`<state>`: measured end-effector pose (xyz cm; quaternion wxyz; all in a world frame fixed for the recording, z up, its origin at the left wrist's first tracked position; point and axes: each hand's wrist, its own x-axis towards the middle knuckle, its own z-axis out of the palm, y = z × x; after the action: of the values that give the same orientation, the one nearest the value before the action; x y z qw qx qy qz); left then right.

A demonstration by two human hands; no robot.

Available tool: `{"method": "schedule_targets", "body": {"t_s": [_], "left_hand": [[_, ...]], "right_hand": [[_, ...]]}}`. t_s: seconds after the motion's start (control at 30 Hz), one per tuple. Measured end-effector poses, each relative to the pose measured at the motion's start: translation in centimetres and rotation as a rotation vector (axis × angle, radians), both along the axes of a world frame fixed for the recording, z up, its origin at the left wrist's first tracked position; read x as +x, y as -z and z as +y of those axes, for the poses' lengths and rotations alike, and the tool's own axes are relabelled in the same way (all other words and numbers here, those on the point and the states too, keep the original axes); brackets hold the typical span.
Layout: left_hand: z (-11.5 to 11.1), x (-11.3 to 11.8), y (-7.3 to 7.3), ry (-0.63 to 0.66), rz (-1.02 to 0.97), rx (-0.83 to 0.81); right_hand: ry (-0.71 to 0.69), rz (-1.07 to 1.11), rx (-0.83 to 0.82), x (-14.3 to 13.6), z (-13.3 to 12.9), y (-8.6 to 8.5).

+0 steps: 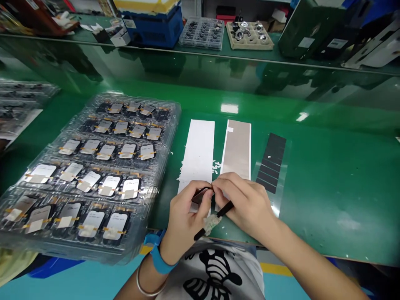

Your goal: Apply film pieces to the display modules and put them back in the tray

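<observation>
My left hand [184,214] is closed around a small dark flat part [200,195], thumb on its near side. My right hand [250,202] meets it at the part's right corner, fingertips pinched together. Also in my right hand is a slim black tool [225,208], slanting down to the left, with crumpled whitish wrapping [211,225] around its middle. What the right fingertips grip at the corner is too small to make out. Under the hands lie a white sheet strip [199,150] and a grey-beige sheet [238,150] with white edges.
On the left stands a clear plastic tray [156,183] with rows of small screen-like modules [109,185] bearing orange tabs. Black adhesive-like strips [271,162] on clear film lie to the right. White scraps [216,166] dot the green table [328,187]. A shelf [203,52] with boxes runs behind.
</observation>
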<state>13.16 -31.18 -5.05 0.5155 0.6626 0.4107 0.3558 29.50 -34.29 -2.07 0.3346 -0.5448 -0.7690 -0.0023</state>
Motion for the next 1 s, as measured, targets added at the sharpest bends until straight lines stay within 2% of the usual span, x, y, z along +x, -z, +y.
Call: {"method": "schedule_targets", "body": {"t_s": [0.13,0.23,0.37,0.47,0.57,0.63,0.87,1.0], "left_hand": [[-0.1,-0.1,0.0,-0.004,-0.096,-0.07],[-0.3,-0.2,0.2,-0.016,-0.2,-0.162],[-0.5,-0.3,0.4,-0.053,-0.299,-0.245],[-0.6,-0.2,0.4,-0.074,-0.308,-0.265],[-0.5,-0.1,0.4,-0.073,-0.307,-0.277],[-0.4,-0.1,0.4,-0.07,-0.301,-0.274],[-0.4,0.0,0.5,-0.011,-0.277,-0.229],[-0.5,-0.2,0.5,-0.015,-0.28,-0.242]], "right_hand": [[0.025,0.391,-0.309,1.0,2.4,-0.3],[0.068,0.514,-0.486,1.6,4.4,0.4],[0.044,0.576,-0.519,1.0,5.2,1.1],[-0.096,0.767,-0.616,0.6,4.6,0.7],[-0.25,0.966,-0.784,0.6,3.9,0.0],[-0.295,1.056,-0.857,0.7,3.6,-0.2],[-0.312,1.224,-1.015,1.0,3.6,0.1],[-0.267,1.126,-0.953,0.6,3.4,0.2]]}}
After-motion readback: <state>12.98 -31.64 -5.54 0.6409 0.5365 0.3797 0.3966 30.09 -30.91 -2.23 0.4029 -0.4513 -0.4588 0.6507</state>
